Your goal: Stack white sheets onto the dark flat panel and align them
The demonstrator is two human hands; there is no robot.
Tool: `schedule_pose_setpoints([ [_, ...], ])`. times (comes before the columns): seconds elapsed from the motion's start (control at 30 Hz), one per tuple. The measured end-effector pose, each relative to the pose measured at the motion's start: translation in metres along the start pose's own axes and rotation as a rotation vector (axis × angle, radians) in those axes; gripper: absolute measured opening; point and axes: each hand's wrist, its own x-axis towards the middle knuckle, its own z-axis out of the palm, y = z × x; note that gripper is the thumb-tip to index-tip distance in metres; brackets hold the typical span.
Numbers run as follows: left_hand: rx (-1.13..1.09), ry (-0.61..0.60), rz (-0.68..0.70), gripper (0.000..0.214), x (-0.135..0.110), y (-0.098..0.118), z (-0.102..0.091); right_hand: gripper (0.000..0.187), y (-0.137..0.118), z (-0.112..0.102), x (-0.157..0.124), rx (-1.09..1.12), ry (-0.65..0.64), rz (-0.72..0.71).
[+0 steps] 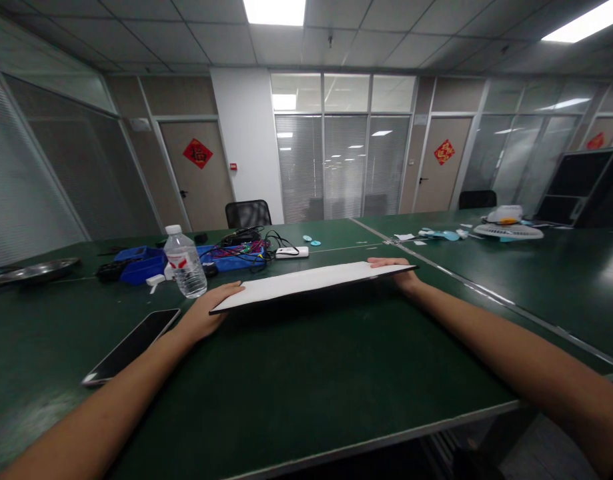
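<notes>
A flat white board with dark edges (pixel 311 283) is held level just above the green table (pixel 306 380), in the middle of the view. My left hand (pixel 209 310) grips its left end, thumb on top and fingers underneath. My right hand (pixel 396 270) grips its right end the same way, with the thumb lying along the top edge. Both arms reach forward over the table.
A black phone (pixel 133 345) lies left of my left arm. A water bottle (pixel 185 261) stands behind it, with blue trays and tangled cables (pixel 226 253) beyond. A metal dish (pixel 33 270) sits far left. A white fan (pixel 509 230) and small items lie at the right. Office chairs stand behind.
</notes>
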Motion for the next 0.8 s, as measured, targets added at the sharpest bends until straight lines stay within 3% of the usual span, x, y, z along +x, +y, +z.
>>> schedule_pose_setpoints([
  [0.1,0.077,0.002,-0.049,0.056,0.004,0.013,-0.001,0.054,0.002,-0.002,0.002,0.02,0.061,-0.014],
  [0.2,0.134,0.001,-0.115,0.055,0.009,0.033,-0.005,0.072,-0.002,-0.005,0.002,-0.041,0.28,-0.11],
  [0.3,0.226,0.004,-0.162,0.061,0.013,0.054,-0.009,0.096,-0.019,-0.008,-0.004,-0.364,0.57,-0.39],
  [0.37,0.287,-0.004,-0.202,0.066,0.015,0.063,-0.011,0.101,-0.035,-0.006,-0.013,-0.616,0.644,-0.603],
  [0.43,0.315,-0.012,-0.243,0.068,0.016,0.067,-0.013,0.098,-0.052,0.001,-0.023,-0.78,0.558,-0.757],
  [0.5,0.302,-0.02,-0.271,0.066,0.016,0.068,-0.013,0.087,-0.065,0.013,-0.032,-0.855,0.3,-0.824],
  [0.6,0.245,-0.042,-0.274,0.06,0.014,0.063,-0.011,0.053,-0.076,0.031,-0.042,-0.876,-0.052,-0.802],
  [0.7,0.211,-0.045,-0.279,0.057,0.013,0.058,-0.009,0.025,-0.085,0.043,-0.045,-0.87,-0.103,-0.773],
  [0.8,0.192,-0.022,-0.251,0.057,0.014,0.06,-0.008,0.022,-0.1,0.044,-0.042,-0.88,-0.132,-0.756],
])
